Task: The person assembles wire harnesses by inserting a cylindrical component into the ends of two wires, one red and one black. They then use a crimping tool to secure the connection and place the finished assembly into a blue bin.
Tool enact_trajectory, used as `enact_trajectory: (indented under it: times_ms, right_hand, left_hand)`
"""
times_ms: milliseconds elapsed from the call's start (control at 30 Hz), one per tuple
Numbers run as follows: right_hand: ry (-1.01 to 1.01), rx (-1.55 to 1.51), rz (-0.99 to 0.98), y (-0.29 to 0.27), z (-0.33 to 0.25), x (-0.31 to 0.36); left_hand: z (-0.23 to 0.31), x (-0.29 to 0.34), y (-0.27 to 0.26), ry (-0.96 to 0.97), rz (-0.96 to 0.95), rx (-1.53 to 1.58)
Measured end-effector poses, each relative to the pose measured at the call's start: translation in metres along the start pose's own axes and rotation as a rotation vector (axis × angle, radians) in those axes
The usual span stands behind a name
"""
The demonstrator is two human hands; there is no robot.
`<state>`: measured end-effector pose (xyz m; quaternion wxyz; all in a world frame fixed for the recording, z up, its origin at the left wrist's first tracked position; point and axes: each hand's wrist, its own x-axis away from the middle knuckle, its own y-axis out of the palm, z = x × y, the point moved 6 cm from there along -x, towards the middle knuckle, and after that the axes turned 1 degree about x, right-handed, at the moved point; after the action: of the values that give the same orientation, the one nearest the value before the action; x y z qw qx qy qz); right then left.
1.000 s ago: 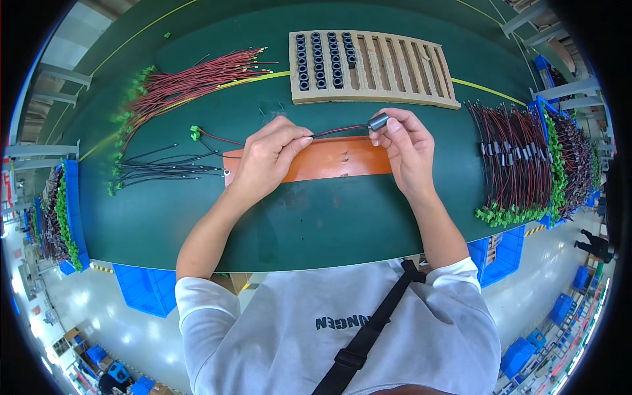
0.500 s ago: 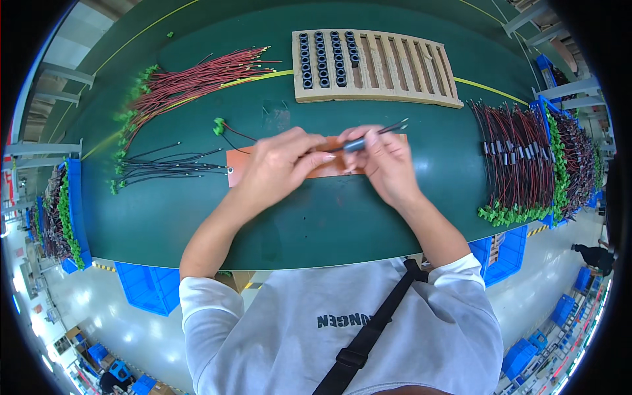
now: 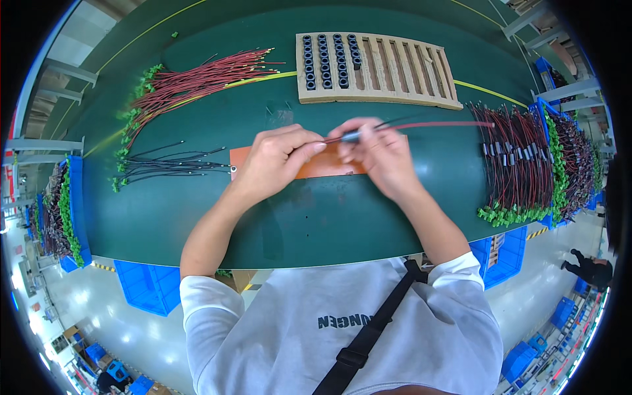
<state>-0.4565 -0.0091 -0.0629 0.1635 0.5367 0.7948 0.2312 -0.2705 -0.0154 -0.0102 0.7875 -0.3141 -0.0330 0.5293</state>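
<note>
Over an orange mat (image 3: 329, 168), my left hand (image 3: 280, 158) pinches a red and black wire pair (image 3: 454, 124) just left of a dark ferrite core (image 3: 350, 136). My right hand (image 3: 382, 158), smeared by motion, has its fingers closed round the core. Red and black ends stick out to the right past my right hand, the red one reaching much farther. The green connector of this pair does not show; my left hand may cover it. Left of the mat lie several loose black wires (image 3: 171, 161) with green connectors at their left ends.
A slotted cardboard tray (image 3: 395, 97) stands at the back, its left slots holding rows of ferrite cores (image 3: 324, 62). Red wires (image 3: 204, 79) with green connectors are heaped at back left. Finished-looking bundles with grey sleeves (image 3: 517, 155) lie at right, beside blue bins (image 3: 543, 118).
The green connector and wires left of my left hand have drawn in out of sight. A long red wire now extends to the right of my right hand. The core shifted slightly left.
</note>
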Motion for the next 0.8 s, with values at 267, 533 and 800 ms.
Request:
enact_trajectory:
  times_ms: [267,533,800]
  right_hand:
    - [-0.043,-0.062,-0.045,0.024,0.005,0.000]
    - [-0.001,0.086,-0.039,0.048,0.036,-0.018]
    - [0.128,0.107,-0.058,0.055,0.060,-0.023]
  left_hand:
    - [-0.019,0.036,-0.034,-0.240,0.070,0.408]
    - [-0.048,0.067,-0.046,-0.354,0.148,0.460]
    - [-0.061,0.072,-0.073,-0.209,0.187,0.077]
